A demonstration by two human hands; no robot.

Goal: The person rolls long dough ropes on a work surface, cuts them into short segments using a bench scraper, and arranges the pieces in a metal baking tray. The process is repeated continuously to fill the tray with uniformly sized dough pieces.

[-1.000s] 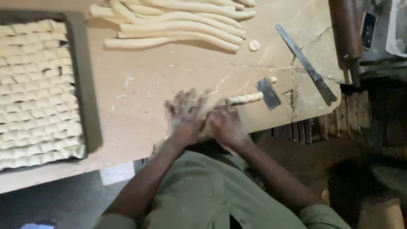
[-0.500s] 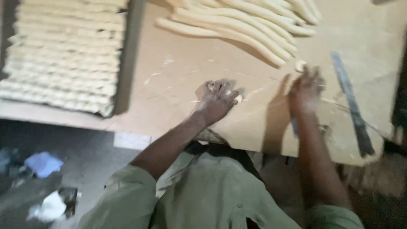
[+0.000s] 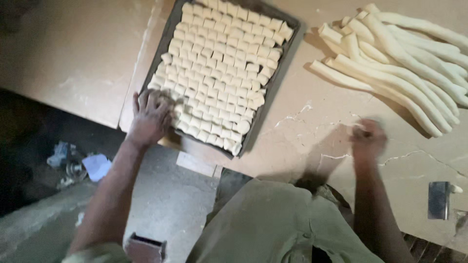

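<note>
- Left hand (image 3: 150, 117) is spread flat, fingers (image 3: 157, 100) open and pressing down on the lower-left corner of the dough pieces (image 3: 222, 73). It's touching them, not pinching anything that I can see.
- So from those fingers the rest of the pieces run up and to the right, all packed into the dark baking tray (image 3: 278, 68). The tray's long axis tilts from lower left to upper right of the frame.
- Right hand (image 3: 368, 139) sits in the right-middle of the frame, blurry, fingers curled in. Can't honestly tell if it's gripping a bit of dough or nothing at all.
- The dough ropes (image 3: 399, 73) are up and to the right of that hand, near but not touching. They lie fanned out, long axes running from upper left down to lower right, with the nearest ends just above the knuckles.
- So the left hand is the one on the tray, and the right hand is nearer the ropes.
- Counts: one tray. The cut pieces are well over a hundred, too many and too small to count properly. Roughly eight to ten ropes, overlapping so I can't pin it. One metal scraper (image 3: 438, 199) at lower right on the wooden table (image 3: 83, 63), well apart from both hands.
</note>
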